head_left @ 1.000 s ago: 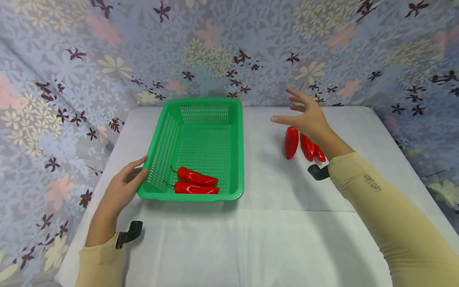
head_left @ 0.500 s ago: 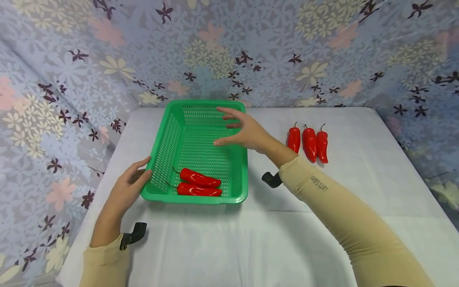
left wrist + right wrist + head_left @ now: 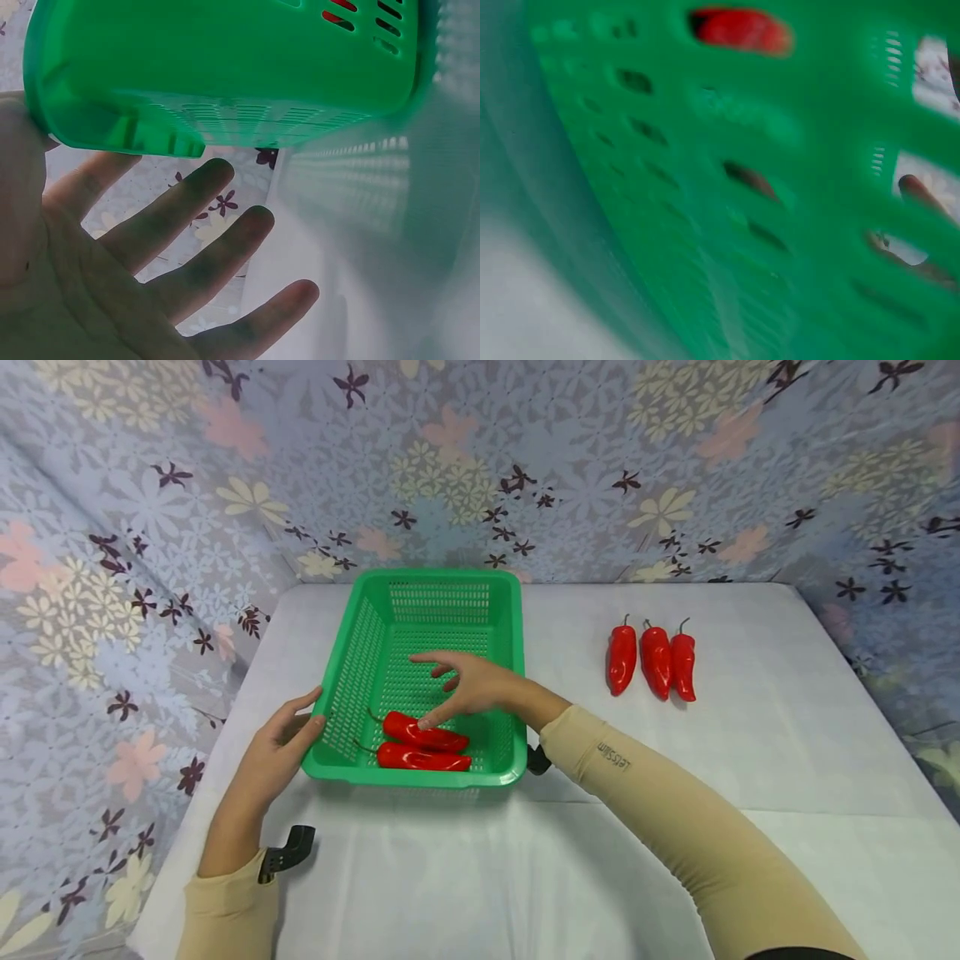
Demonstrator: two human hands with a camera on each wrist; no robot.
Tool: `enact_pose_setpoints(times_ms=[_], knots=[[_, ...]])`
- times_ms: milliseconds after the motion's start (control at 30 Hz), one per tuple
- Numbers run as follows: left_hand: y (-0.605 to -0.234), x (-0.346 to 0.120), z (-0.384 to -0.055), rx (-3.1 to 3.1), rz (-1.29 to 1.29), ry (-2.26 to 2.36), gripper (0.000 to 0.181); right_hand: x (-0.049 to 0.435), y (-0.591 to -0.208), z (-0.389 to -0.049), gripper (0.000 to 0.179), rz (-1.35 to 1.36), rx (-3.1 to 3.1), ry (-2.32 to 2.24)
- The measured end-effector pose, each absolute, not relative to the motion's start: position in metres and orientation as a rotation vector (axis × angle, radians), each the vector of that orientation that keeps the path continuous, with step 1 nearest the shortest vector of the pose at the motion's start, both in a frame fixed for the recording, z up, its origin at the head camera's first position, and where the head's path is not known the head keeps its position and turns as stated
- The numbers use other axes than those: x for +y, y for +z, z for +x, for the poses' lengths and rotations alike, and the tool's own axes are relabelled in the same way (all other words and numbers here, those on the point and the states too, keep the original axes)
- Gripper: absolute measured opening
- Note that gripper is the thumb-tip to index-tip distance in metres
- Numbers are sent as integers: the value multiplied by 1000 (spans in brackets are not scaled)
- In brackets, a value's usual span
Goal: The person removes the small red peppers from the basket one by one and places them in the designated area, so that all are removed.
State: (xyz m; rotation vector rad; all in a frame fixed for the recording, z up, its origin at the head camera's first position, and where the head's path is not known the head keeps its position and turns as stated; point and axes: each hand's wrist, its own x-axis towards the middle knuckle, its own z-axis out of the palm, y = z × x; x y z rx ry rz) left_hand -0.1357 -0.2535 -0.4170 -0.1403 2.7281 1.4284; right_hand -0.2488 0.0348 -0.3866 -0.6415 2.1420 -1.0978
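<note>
A green plastic basket stands on the white-covered table, with two red chili peppers lying side by side near its front wall. My left hand touches the basket's left rim; in the left wrist view its fingers stretch out beneath the rim, fairly straight and spread. Over the basket's inside reaches my right hand, fingers spread and holding nothing. Its thumb overlaps the rear chili pepper in the head view; contact cannot be told. In the right wrist view the perforated basket wall hides most of that hand.
Three more red chili peppers lie in a row on the table, right of the basket, stems pointing away. Flower-patterned cloth hangs behind and beside the table.
My right hand has moved left from above the peppers on the table to over the basket, lowering toward the two peppers inside. The left hand stays at the rim.
</note>
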Motion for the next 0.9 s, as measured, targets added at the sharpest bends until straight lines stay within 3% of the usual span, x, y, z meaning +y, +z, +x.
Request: enact_pose_setpoints(times_ms=[233,533,900], knots=[[-417,-254,-136,2695,-106,1473,56,24,-398,-242,99,-711,2146,-828],[-417,-254,-135,2687,-120,1478,55,21,-403,-239,93,-705,2106,-806],[-417,-254,-135,2690,-123,1469,55,19,-403,-240,76,-654,2130,-786]])
